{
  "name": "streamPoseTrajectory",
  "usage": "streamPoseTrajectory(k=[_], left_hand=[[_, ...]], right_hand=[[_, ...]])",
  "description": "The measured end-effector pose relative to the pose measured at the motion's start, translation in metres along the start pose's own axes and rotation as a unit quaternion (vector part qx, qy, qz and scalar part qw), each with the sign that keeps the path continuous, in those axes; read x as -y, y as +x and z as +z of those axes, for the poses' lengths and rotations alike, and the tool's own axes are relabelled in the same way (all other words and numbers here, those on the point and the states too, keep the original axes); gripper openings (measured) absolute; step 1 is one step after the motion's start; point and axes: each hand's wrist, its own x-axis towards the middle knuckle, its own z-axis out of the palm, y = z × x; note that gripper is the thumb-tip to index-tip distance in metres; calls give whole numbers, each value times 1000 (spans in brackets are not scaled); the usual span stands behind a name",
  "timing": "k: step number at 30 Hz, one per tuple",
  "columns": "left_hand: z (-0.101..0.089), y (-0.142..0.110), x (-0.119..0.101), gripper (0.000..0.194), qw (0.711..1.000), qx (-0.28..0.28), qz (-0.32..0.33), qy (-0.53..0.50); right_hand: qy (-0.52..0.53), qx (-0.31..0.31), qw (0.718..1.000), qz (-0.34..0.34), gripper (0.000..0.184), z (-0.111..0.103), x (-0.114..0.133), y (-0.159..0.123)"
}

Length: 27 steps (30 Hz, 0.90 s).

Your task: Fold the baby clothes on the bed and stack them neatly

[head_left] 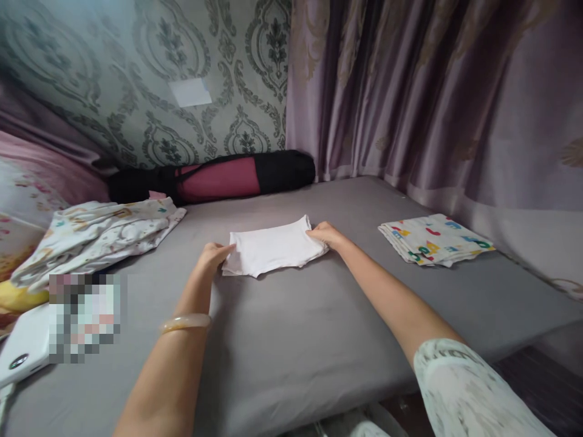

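A small folded white garment is stretched between my two hands over the middle of the grey bed; its exact kind is hard to make out. My left hand pinches its left end, thumb on top and the other fingers mostly hidden. At the opposite end, my right hand grips the right edge between thumb and fingers. To the right lies a neat folded stack of white cloth with coloured letters. A loose heap of patterned white cloth sits to the left.
Grey bedding covers the bed. A long black and maroon bag lies along the wall. Purple curtains hang at the back right. A white device with a cable rests at the left, beside a blurred-out patch.
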Motion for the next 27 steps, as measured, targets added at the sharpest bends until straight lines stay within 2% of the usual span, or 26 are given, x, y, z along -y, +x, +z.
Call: streamPoseTrajectory(k=[7,11,13,16,19,22,25,27], left_hand=[[-9,-4,-9,21,999,26,15,-24],[-13,0,-11,20,999,22,38,20],[-15,-1,-17,20,997,18,50,54],[-17,-7,-38,21,994,7,70,87],[-13,-21,-69,23,992,16,111,64],[-1,-39,-100,25,987,52,153,20],[20,-59,-127,24,980,75,186,-11],[40,-70,-143,25,975,84,204,-26]], right_hand=[[36,13,999,-4,11,-5,-3,-8],[33,10,999,-10,9,-7,-2,-8],[30,6,999,-11,10,-11,-3,-8],[34,-3,999,-16,12,-22,-7,-10],[37,-15,999,-15,11,-41,-14,-16],[23,-42,999,-2,11,-70,-29,-22],[-24,-86,996,19,13,-109,-51,-26],[-80,-109,990,40,13,-137,-68,-27]])
